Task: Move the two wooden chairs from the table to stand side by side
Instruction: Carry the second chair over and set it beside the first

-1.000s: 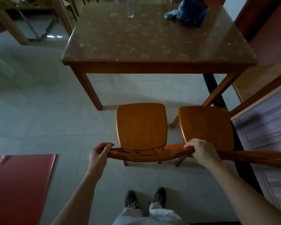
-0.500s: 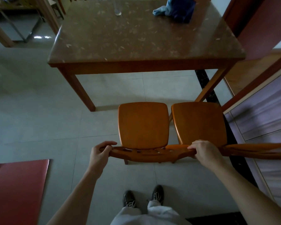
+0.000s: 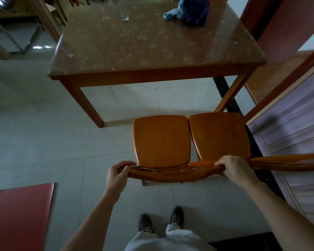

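Observation:
Two orange wooden chairs stand on the tiled floor in front of the table [image 3: 152,75], seats nearly touching. The left chair [image 3: 161,140] has its curved backrest top rail toward me. My left hand [image 3: 118,175] grips the rail's left end and my right hand [image 3: 232,169] grips its right end. The right chair [image 3: 219,134] stands beside it, its backrest rail reaching off to the right behind my right hand.
A glass [image 3: 124,12] and a blue cloth bundle [image 3: 190,10] sit on the table. A cabinet [image 3: 297,127] runs along the right side, close to the right chair. A red mat [image 3: 20,214] lies on the floor at the lower left. My feet [image 3: 159,221] are just behind the chairs.
The left chair has shifted right, closing the gap so both seats now sit almost edge to edge. Both hands kept their grip on its backrest.

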Action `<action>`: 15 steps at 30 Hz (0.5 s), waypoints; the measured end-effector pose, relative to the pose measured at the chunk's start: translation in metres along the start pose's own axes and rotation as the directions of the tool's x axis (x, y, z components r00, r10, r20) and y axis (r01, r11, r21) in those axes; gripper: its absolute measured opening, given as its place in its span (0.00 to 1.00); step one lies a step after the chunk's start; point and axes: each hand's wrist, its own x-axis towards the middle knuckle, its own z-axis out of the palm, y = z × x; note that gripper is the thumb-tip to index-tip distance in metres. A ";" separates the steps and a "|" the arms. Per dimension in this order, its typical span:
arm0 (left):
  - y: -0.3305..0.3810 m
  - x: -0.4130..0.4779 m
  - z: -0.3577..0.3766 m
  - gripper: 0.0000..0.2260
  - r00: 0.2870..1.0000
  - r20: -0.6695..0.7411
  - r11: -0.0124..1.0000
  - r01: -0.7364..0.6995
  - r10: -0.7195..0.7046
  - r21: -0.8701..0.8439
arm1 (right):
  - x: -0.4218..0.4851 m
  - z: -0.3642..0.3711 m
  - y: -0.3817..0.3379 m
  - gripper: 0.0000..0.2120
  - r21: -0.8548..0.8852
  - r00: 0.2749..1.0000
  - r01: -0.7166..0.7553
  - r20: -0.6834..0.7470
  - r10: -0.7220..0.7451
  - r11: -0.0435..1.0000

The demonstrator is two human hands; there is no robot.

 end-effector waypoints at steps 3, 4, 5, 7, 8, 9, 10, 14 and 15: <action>0.001 -0.003 0.001 0.11 1.000 0.017 1.000 -0.005 0.005 0.008 | -0.002 0.001 0.004 0.16 0.000 1.000 -0.002 -0.016 0.002 1.000; 0.002 -0.004 0.001 0.11 1.000 0.022 1.000 -0.009 0.008 0.019 | -0.002 0.000 0.004 0.16 -0.003 1.000 0.000 -0.016 0.000 1.000; 0.002 -0.003 0.000 0.12 0.999 0.029 0.999 -0.015 0.014 0.030 | -0.002 0.000 0.004 0.16 -0.006 1.000 0.001 -0.013 -0.001 1.000; 0.005 -0.003 -0.003 0.12 0.998 0.056 0.998 -0.020 0.017 0.064 | -0.002 -0.002 0.003 0.17 -0.016 1.000 -0.011 0.006 0.011 1.000; 0.006 -0.002 -0.005 0.12 0.997 0.078 0.996 -0.019 0.012 0.086 | -0.002 -0.003 0.002 0.17 -0.019 1.000 -0.017 0.026 0.018 1.000; 0.009 0.000 -0.007 0.12 0.995 0.100 0.993 -0.019 0.007 0.115 | 0.000 -0.004 0.002 0.17 -0.025 0.998 -0.022 0.051 0.023 0.999; 0.013 0.001 -0.009 0.13 0.992 0.127 0.987 -0.027 0.007 0.161 | 0.001 -0.007 0.001 0.16 -0.028 0.995 -0.030 0.090 0.033 0.999; 0.044 0.007 -0.002 0.12 0.968 0.163 0.871 -0.243 0.190 0.427 | 0.005 -0.027 -0.007 0.29 0.112 0.955 -0.111 0.288 0.074 0.988; 0.057 0.008 0.003 0.14 0.942 0.163 0.850 -0.336 0.294 0.407 | 0.006 -0.034 -0.012 0.36 0.184 0.965 -0.102 0.258 0.052 0.978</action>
